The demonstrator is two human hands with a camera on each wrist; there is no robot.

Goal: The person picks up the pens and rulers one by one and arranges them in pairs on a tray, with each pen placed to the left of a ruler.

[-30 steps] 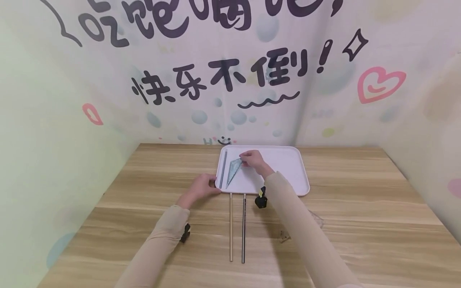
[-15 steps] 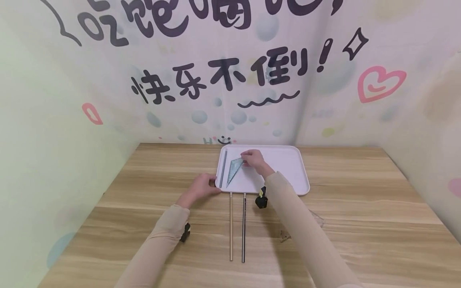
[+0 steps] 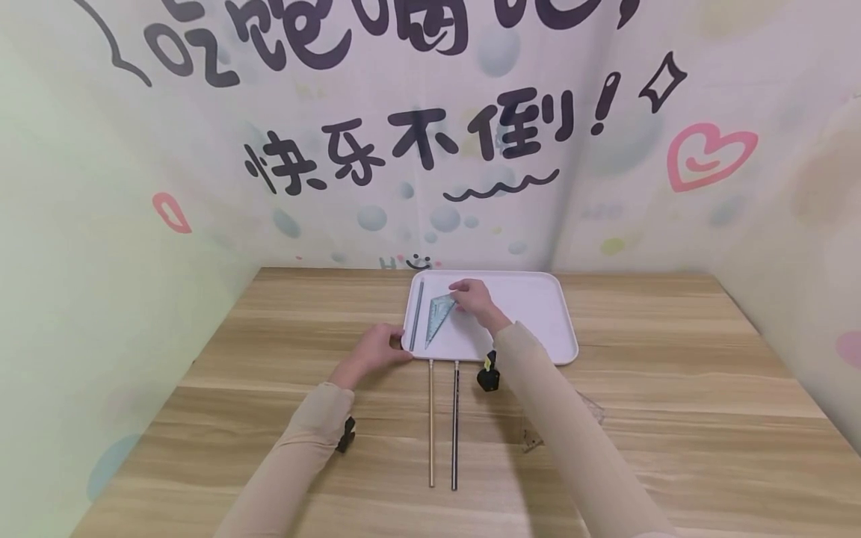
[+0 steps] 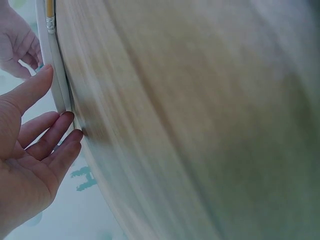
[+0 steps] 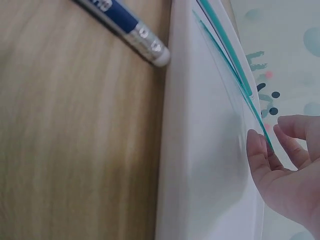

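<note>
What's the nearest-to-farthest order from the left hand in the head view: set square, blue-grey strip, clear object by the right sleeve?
1. Blue-grey strip: along the left side of the tray.
2. Set square: right of the strip, pinched by the right hand.
3. Clear object: on the table, partly behind the right sleeve.

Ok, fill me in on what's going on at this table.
A person's right hand holds a clear triangular set square by one end over the white tray, while the left hand touches the tray's near left corner. A ruler-like strip lies along the tray's left side. A yellow pencil and a dark pencil lie on the table in front, eraser ends toward the tray.
</note>
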